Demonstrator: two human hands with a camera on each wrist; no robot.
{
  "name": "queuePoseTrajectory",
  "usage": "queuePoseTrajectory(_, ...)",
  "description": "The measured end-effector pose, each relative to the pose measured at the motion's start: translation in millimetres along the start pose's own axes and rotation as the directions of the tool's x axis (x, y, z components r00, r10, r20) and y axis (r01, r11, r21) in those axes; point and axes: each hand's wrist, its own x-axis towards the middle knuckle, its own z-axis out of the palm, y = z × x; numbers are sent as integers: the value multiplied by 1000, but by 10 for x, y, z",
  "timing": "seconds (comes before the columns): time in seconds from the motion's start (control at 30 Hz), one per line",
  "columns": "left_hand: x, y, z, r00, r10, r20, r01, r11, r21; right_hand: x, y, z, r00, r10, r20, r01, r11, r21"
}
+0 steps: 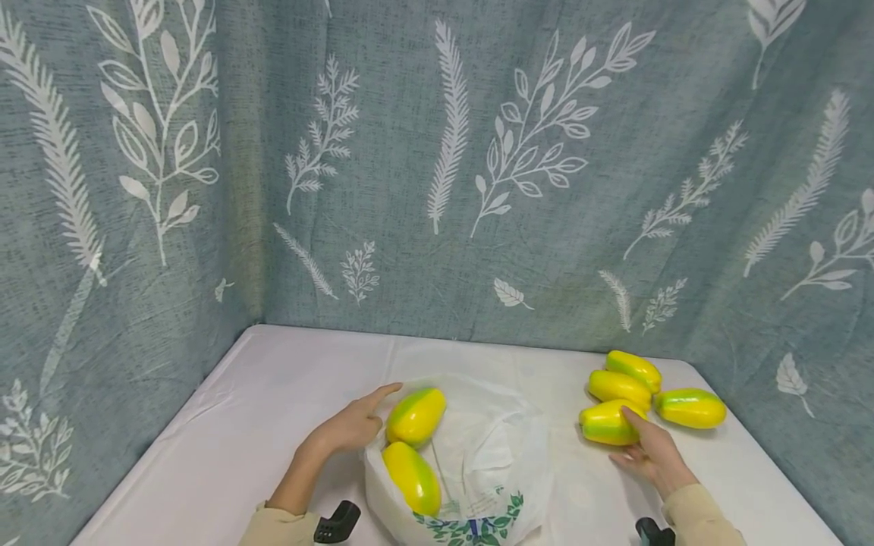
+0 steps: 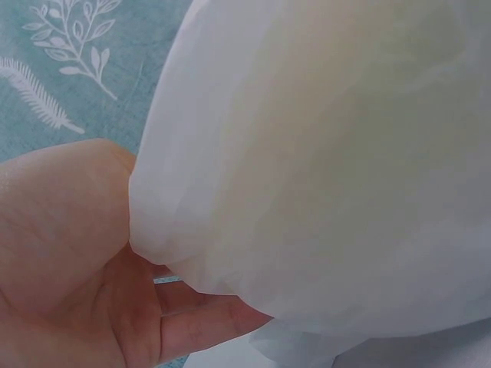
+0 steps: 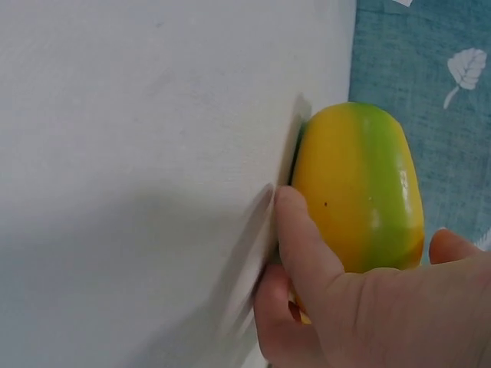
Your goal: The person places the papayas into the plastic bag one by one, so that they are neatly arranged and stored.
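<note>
My left hand (image 1: 351, 426) holds the left rim of a white plastic bag (image 1: 539, 447), index finger stretched out along it. In the left wrist view, the bag's side (image 2: 322, 192) hides the fingertips. Inside the mouth of the bag lie two yellow-green papayas, one (image 1: 416, 417) behind the other (image 1: 413, 479). On the right, my right hand (image 1: 652, 453) grips the nearest papaya (image 1: 604, 425) of a group, thumb on top and fingers low along its near side. The right wrist view has this papaya (image 3: 357, 188) close against the white tabletop, fingers (image 3: 303, 238) beside it.
Three more papayas sit just beyond the right hand: one at the back (image 1: 635, 368), one in front of it (image 1: 617, 389) and one to the right (image 1: 691, 409). A white cloth covers the table (image 1: 273, 394). Blue-green leaf-patterned curtains (image 1: 396, 152) hang behind and at both sides.
</note>
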Motion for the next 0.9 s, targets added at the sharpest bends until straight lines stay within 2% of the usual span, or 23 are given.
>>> queuePoseTrajectory(0.23, -14, 13, 0, 1000, -10, 4, 10, 1000, -2, 49, 3, 29, 998, -26, -55, 22, 996, -84)
queuePoseTrajectory(0.4, -11, -6, 8, 1000, -9, -5, 9, 1000, 2, 53, 2, 57, 997, -33, -74, 28, 997, -72)
queuePoseTrajectory(0.9, -4, -25, 7, 1000, -8, -5, 8, 1000, 13, -17, -9, 62, 998, -43, -44, 42, 999, -16)
